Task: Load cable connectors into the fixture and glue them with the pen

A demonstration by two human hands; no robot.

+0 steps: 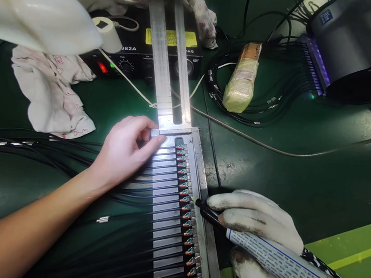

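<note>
My bare left hand (124, 151) pinches a small metal block at the far left corner of the metal fixture (167, 198), thumb and fingers closed. My right hand (255, 227), in a soiled white glove, grips a marker (260, 251) with a black neck and a printed pale barrel. Its yellow-green tip is at the row of connectors, close to or touching one near the middle. Black cables (167, 202) lie side by side across the fixture, each ending in a metal connector (187, 192) with coloured wires. The fixture's slotted metal lid (165, 68) stands raised at the far end.
A black control box (127, 64) with a lit red switch stands behind the fixture. A white lamp head (53, 17) hangs at upper left, above a crumpled cloth (55, 88). A wrapped block (241, 81) lies by coiled cables. At upper right sits a grey-black machine (355, 50).
</note>
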